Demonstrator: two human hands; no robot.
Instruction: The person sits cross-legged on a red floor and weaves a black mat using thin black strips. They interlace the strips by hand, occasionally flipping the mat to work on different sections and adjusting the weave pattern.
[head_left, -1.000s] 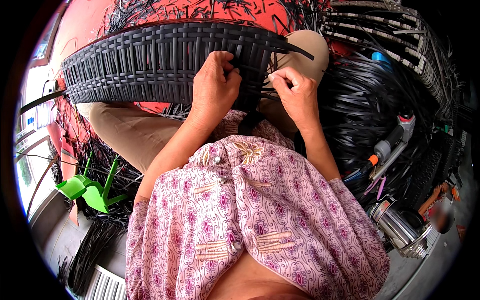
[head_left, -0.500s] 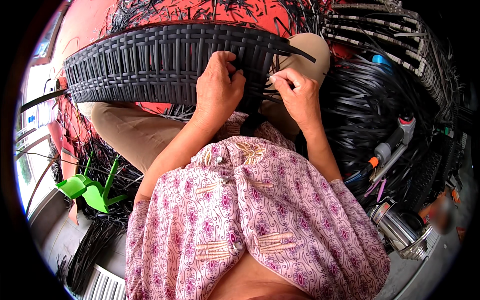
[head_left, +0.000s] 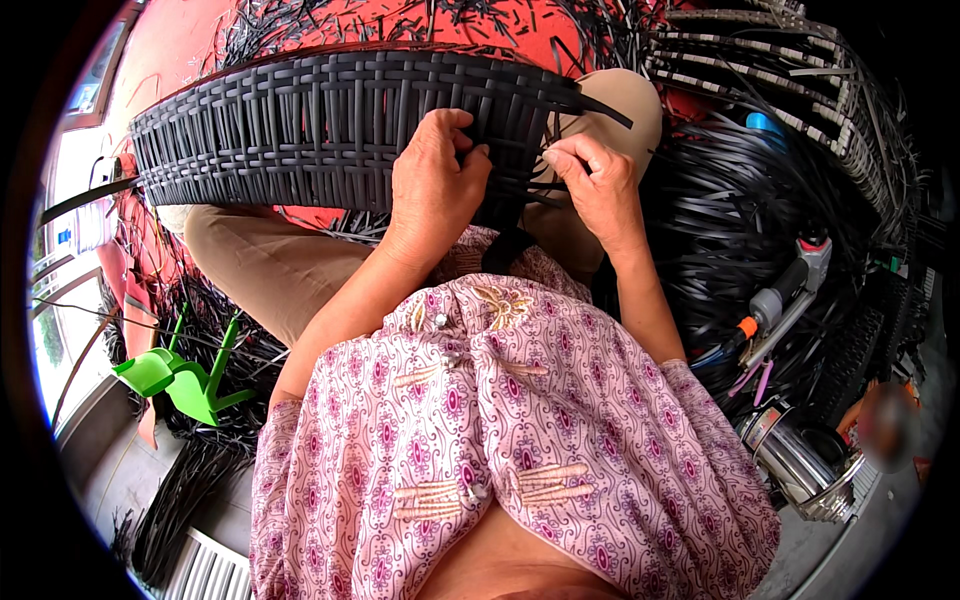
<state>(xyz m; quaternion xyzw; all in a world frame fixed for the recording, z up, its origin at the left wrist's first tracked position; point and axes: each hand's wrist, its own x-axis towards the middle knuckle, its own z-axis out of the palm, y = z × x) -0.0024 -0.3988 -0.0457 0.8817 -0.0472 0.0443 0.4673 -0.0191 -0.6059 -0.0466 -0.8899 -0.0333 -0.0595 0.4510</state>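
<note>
Spanning crossed legs [head_left: 270, 250] in khaki trousers with a long, curved panel [head_left: 290, 120] of black woven strips, close in front of a pink patterned shirt [head_left: 400, 440]. Resting the left hand [head_left: 435, 170] against the weave, right of the panel's middle, with curled fingers and hidden tips; impossible to tell whether grasping a strip or merely bracing. Poised just beside the panel's right end with the right hand [head_left: 600, 185], forefinger and thumb drawn together as if in a pinch; too little detail to tell whether closed on a strip. Apparently at the stage of working loose ends [head_left: 548, 186] at that right end, to judge from the placing of both hands. Calling next, in all likelihood, for a steady brace on the left and a firm, precise fingertip hold on the right. Jutting from the panel's upper right corner, a flat black tail [head_left: 606, 108]. Farther out, to the right, a heap of black strips [head_left: 700, 200] and a grey tool with an orange tip [head_left: 785, 290]; to the left, a bright green dustpan-like piece [head_left: 190, 390]; beyond the panel, a red surface [head_left: 400, 28] strewn with offcuts.
</note>
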